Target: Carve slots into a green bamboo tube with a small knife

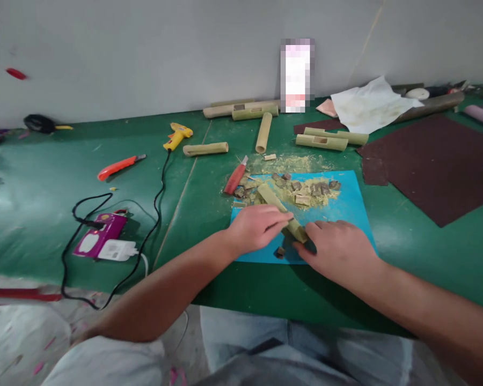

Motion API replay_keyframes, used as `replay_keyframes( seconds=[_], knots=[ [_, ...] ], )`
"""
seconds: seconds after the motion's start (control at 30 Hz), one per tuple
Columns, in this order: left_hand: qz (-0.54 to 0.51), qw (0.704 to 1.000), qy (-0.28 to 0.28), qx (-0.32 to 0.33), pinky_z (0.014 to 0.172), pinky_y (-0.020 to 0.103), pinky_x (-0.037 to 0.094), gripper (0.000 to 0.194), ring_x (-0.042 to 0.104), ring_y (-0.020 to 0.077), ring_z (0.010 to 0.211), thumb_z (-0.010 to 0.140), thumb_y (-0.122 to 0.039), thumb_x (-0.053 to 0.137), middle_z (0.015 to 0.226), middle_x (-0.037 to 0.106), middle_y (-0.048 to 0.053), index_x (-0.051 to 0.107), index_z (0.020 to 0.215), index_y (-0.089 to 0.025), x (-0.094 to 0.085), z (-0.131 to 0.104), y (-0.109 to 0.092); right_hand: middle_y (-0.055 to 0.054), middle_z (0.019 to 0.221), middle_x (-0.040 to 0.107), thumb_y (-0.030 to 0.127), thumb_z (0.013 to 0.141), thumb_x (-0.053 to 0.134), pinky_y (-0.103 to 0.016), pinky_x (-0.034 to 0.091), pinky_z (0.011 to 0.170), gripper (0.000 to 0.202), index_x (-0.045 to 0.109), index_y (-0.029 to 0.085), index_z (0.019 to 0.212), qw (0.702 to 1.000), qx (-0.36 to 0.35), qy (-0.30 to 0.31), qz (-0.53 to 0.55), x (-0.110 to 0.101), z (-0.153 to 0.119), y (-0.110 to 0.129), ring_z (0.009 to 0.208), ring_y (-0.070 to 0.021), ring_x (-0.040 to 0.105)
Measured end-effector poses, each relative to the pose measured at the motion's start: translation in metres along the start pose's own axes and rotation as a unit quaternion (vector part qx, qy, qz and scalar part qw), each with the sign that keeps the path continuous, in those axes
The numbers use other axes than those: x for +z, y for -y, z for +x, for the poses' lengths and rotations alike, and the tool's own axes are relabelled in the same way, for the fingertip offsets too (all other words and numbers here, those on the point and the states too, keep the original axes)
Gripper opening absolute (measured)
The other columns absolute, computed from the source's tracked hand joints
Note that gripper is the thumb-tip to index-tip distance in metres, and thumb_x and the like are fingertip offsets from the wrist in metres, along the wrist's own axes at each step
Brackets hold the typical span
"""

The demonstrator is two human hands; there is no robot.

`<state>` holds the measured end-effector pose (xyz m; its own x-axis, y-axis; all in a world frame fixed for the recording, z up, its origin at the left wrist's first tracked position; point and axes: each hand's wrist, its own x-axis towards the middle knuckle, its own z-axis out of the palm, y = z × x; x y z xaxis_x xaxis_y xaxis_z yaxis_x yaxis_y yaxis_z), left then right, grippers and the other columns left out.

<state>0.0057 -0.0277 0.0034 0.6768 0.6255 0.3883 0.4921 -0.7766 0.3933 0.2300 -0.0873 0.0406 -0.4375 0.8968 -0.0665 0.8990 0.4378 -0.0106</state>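
Observation:
A pale bamboo tube (pixel 272 197) lies slanted over a blue sheet (pixel 350 214), its near end towards my right hand. My left hand (pixel 255 228) is closed on the middle of the tube, with a small dark bit showing at its fingertips. Curled around the tube's near end is my right hand (pixel 340 246), thumb underneath. Shavings and several cut bamboo bits (pixel 302 200) litter the sheet beyond the hands. One dark bit (pixel 279 252) sits below the tube. A red-handled knife (pixel 236 178) rests at the sheet's upper left corner, apart from both hands.
Further bamboo tubes (pixel 322 141) lie along the back of the green table (pixel 209 284). To the left are a yellow glue gun (pixel 177 136), an orange cutter (pixel 121 167) and a purple power strip (pixel 100 236) with a black cord. Dark brown sheets (pixel 434 166) cover the right.

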Motion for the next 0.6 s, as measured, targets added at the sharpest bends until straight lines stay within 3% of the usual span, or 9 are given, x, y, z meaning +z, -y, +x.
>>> replay_keyframes(
  seconds=[0.07, 0.2, 0.37, 0.5, 0.6],
  knots=[
    [0.024, 1.000, -0.004, -0.009, 0.073, 0.024, 0.059, 0.032, 0.075, 0.0163, 0.084, 0.106, -0.030, 0.048, 0.093, 0.080, 0.006, 0.077, 0.116, -0.019, -0.002, -0.001, 0.002, -0.007, 0.076, 0.073, 0.042, 0.094, 0.061, -0.033, 0.022, 0.057, 0.026, 0.068, 0.020, 0.082, 1.000, 0.007, 0.026, 0.002, -0.002, 0.000, 0.001, 0.064, -0.0200, 0.064],
    [0.092, 0.987, -0.100, -0.082, 0.075, 0.028, 0.060, 0.035, 0.075, 0.0185, 0.083, 0.106, -0.032, 0.048, 0.093, 0.080, 0.010, 0.079, 0.103, -0.015, -0.003, 0.002, 0.009, -0.008, 0.078, 0.074, 0.044, 0.096, 0.058, -0.033, 0.023, 0.058, 0.029, 0.069, 0.020, 0.084, 0.999, 0.014, 0.036, 0.010, -0.002, 0.000, 0.000, 0.067, -0.0206, 0.065],
    [0.075, 0.997, -0.018, -0.016, 0.068, 0.023, 0.056, 0.035, 0.074, 0.0158, 0.079, 0.108, -0.032, 0.046, 0.087, 0.078, 0.006, 0.078, 0.112, -0.018, 0.003, 0.001, -0.009, -0.008, 0.082, 0.075, 0.043, 0.096, 0.060, -0.033, 0.024, 0.058, 0.026, 0.070, 0.020, 0.087, 0.998, 0.009, 0.051, 0.020, 0.000, 0.000, -0.001, 0.069, -0.0206, 0.066],
    [0.109, 0.987, -0.072, -0.093, 0.072, 0.025, 0.058, 0.032, 0.074, 0.0168, 0.080, 0.106, -0.029, 0.049, 0.088, 0.078, 0.007, 0.078, 0.106, -0.016, -0.003, -0.001, -0.003, -0.009, 0.081, 0.074, 0.045, 0.096, 0.059, -0.033, 0.026, 0.059, 0.028, 0.069, 0.020, 0.088, 0.999, 0.008, 0.046, 0.013, -0.002, 0.000, 0.000, 0.070, -0.0216, 0.067],
    [0.080, 0.992, -0.051, -0.082, 0.076, 0.026, 0.059, 0.031, 0.075, 0.0179, 0.084, 0.106, -0.028, 0.049, 0.094, 0.079, 0.008, 0.077, 0.113, -0.015, -0.004, -0.001, -0.001, -0.009, 0.081, 0.074, 0.045, 0.096, 0.060, -0.033, 0.028, 0.060, 0.028, 0.069, 0.020, 0.087, 0.999, 0.000, 0.050, 0.014, -0.003, 0.001, 0.000, 0.070, -0.0219, 0.066]
  ],
)
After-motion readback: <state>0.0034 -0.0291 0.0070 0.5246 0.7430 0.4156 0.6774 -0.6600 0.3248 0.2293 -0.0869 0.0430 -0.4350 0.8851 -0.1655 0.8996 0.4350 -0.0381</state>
